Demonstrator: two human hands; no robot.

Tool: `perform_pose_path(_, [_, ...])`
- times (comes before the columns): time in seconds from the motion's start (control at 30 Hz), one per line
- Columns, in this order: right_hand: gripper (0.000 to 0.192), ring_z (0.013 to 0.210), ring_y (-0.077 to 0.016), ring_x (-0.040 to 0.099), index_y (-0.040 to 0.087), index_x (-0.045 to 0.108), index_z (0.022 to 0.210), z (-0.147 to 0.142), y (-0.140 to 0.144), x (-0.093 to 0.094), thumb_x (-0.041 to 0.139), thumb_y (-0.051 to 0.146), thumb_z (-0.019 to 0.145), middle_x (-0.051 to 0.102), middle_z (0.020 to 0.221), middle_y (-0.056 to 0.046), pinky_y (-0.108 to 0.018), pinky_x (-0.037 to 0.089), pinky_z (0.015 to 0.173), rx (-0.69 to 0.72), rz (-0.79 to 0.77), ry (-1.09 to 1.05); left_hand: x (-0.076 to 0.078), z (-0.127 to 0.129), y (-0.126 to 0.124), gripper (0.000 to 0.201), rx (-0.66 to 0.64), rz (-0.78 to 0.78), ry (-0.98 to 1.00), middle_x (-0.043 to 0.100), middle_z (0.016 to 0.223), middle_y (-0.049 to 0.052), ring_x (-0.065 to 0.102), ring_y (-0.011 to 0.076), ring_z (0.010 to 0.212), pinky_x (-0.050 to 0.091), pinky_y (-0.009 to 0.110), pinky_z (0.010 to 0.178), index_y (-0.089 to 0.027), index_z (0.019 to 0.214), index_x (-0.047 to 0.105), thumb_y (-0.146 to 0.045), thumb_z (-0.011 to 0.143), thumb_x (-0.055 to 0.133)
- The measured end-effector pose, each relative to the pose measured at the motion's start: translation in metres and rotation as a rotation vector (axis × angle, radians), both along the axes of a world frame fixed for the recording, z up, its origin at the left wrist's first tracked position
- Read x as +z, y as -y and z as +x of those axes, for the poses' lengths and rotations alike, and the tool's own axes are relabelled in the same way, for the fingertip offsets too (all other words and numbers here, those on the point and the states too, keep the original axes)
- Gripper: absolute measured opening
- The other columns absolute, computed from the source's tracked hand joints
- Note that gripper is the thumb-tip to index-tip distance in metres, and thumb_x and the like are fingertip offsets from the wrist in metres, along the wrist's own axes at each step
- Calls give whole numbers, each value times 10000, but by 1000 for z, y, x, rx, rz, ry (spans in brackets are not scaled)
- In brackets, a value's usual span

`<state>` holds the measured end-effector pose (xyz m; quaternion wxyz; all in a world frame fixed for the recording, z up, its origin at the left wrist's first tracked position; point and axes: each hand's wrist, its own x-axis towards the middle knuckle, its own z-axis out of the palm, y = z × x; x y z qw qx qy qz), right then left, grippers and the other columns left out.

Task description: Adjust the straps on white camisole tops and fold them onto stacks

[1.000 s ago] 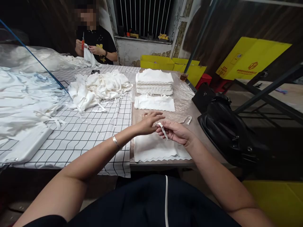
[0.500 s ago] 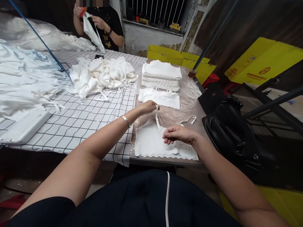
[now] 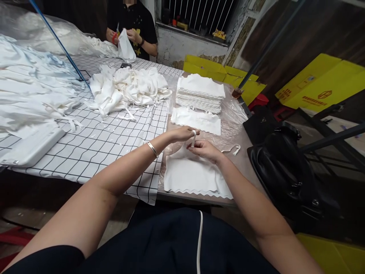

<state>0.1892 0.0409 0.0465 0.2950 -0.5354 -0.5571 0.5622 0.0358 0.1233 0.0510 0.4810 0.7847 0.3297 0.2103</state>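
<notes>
A white camisole (image 3: 191,176) with a wavy hem lies flat before me on the plastic-covered table. My left hand (image 3: 184,134), with a silver bangle at the wrist, holds the top of one thin shoulder strap (image 3: 194,139), which loops over its fingers. Lower on that strap, my right hand (image 3: 205,150) is closed in a pinch, just above the cloth. The other strap (image 3: 235,149) lies loose to the right, its end curled on the plastic. Beyond my hands rests a folded white camisole (image 3: 196,121), against a neat stack of folded white garments (image 3: 200,89).
Heaped white garments (image 3: 131,87) and pale bluish ones (image 3: 31,83) cover the checked cloth (image 3: 114,152) at left. A black bag (image 3: 285,163) sits at right. Across the table a person (image 3: 134,34) holds white cloth and red-handled scissors. Blue poles rise on both sides.
My right hand has moved up and left from above the camisole to the strap at my left hand. The view has shifted slightly. The person opposite has lowered the cloth and scissors.
</notes>
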Motion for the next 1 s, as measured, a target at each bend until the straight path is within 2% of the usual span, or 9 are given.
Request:
perform_pose_path(0.1, [396,544,-79,439,126,639,647,6,5,-2,836,466,599,539,566,22,-224,321,512,92,-79,77,0,-1,-6,439,25,-112,-5,670,1190,125,567,253,1135,429,318,965,-130,1001,707,-496,856,513])
perform_pose_path(0.2, [386,540,-85,492,119,659,654,14,11,-5,837,460,621,591,576,-6,-216,359,504,168,-177,89,3,-3,-10,407,74,-125,-113,652,1205,151,572,267,1113,428,352,961,-102,1071,678,-395,881,469])
perform_pose_path(0.27, [372,526,-80,509,123,654,653,18,14,-6,865,425,594,612,586,-13,-201,371,483,115,-236,49,8,-6,-5,340,98,-45,-319,646,1185,173,571,300,1095,408,411,971,-96,1064,670,-310,837,534])
perform_pose_path(0.33, [355,530,-72,528,130,651,668,20,14,-6,891,370,563,642,627,-20,-181,387,474,-7,-278,-23,9,-12,9,318,157,121,-521,629,1184,188,542,345,1115,347,501,1000,-106,1050,661,-231,761,618])
perform_pose_path(0.4, [327,548,-68,547,137,659,693,22,11,-7,898,314,559,664,670,-25,-165,410,482,-130,-291,-102,5,-19,32,266,195,268,-597,633,1142,172,535,353,1093,298,561,996,-130,996,660,-218,745,646])
perform_pose_path(0.47, [287,564,-69,559,144,665,698,21,7,-9,889,271,573,668,689,-27,-159,425,484,-222,-275,-166,-5,-23,58,177,176,333,-579,652,1046,145,547,333,1033,293,558,966,-147,905,658,-287,800,630])
perform_pose_path(0.6, [270,534,-59,513,150,666,675,14,3,-15,883,270,567,638,658,-10,-154,373,431,-297,-214,-239,-29,-25,93,208,214,352,-561,652,1010,142,522,343,1041,299,512,897,-157,872,650,-360,828,643])
perform_pose_path(0.83, [382,574,-92,533,164,657,705,-2,11,-21,881,407,514,661,709,-27,-200,375,479,-235,-139,-136,-41,-27,90,148,236,199,-452,669,984,98,513,332,1048,268,472,851,-190,805,697,-333,765,693])
perform_pose_path(1.0, [378,596,-110,495,173,652,693,-9,16,-30,810,484,549,595,634,20,-240,385,560,-141,54,62,-48,-27,94,173,303,160,-355,678,940,65,524,287,1016,257,458,870,-183,777,699,-354,774,675])
